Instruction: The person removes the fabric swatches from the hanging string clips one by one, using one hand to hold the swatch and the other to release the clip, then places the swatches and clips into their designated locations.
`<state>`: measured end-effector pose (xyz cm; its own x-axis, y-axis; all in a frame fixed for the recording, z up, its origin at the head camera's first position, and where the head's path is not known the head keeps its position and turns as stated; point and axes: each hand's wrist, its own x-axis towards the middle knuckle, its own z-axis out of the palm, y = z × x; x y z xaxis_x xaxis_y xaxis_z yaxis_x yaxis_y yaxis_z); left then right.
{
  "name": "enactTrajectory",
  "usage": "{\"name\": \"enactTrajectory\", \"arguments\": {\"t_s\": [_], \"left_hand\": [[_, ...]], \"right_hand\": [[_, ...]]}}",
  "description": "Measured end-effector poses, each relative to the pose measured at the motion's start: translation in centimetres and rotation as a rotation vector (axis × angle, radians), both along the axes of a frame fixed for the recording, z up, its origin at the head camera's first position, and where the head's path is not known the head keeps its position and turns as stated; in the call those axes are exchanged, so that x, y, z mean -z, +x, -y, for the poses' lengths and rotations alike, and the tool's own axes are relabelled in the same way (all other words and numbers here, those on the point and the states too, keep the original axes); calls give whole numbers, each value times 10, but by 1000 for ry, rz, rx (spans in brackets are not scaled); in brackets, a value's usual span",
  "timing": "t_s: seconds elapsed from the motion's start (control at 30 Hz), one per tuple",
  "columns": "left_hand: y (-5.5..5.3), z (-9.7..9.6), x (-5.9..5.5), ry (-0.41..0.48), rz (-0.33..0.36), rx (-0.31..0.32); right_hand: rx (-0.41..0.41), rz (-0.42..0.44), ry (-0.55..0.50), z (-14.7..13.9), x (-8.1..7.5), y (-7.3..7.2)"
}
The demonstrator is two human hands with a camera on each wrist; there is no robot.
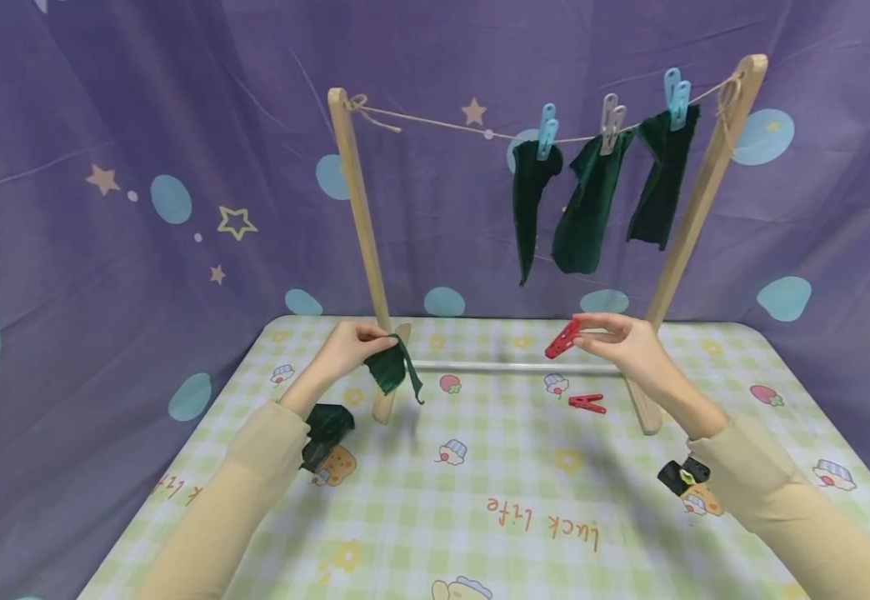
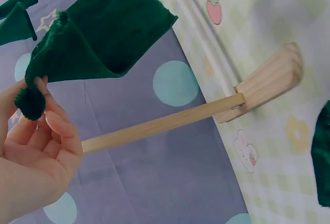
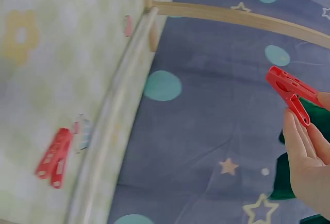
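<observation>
Purple backdrop (image 1: 420, 50), upper frame | left hand (image 1: 347, 350), centre-left, pinches green cloth (image 1: 387, 370) | right hand (image 1: 630, 346), right of centre, pinches red clothespin (image 1: 562, 340)

The left arm (image 1: 236, 487) and right arm (image 1: 787, 500) reach forward, well apart. The left hand (image 1: 351, 347) pinches with curled fingers (image 2: 63, 126); the right hand (image 1: 628, 340) pinches too, at about the same height.

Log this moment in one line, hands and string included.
left hand: pinches green cloth | right hand: pinches red clothespin | string: three pegged cloths | table: another red clothespin
</observation>
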<state>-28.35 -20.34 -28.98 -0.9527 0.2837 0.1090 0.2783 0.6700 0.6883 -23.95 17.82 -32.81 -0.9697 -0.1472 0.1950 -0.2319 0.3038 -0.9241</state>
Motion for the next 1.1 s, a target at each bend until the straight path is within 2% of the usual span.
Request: {"name": "enactTrajectory", "arguments": {"t_s": [0.3,0.37,0.4,0.43,0.53,0.57,0.63,0.67,0.9,1.1], "left_hand": [[8,13,13,5,10,22],[14,13,13,8,11,19],[15,14,14,9,11,16],[17,15,16,8,10,14],[19,20,22,3,15,2],[17,25,28,3,17,-1],[19,29,32,4,23,-6],[20,31,34,1,23,-6],[24,42,47,2,42,-1],[29,49,55,1,44,-18]], "right_hand": [[-45,15,-53,-9,30,3],[-49,26,-51,-11,37,4],[-51,25,-49,-13,42,3],[-91,14,-85,-22,64,-8],[-99,18,-82,-26,76,-8],[-102,15,-81,-27,80,-8],[-111,28,-85,-28,84,-7],[-75,47,-40,-22,69,4],[-59,90,-18,-25,84,5],[-106,104,-38,-28,99,1]]}}
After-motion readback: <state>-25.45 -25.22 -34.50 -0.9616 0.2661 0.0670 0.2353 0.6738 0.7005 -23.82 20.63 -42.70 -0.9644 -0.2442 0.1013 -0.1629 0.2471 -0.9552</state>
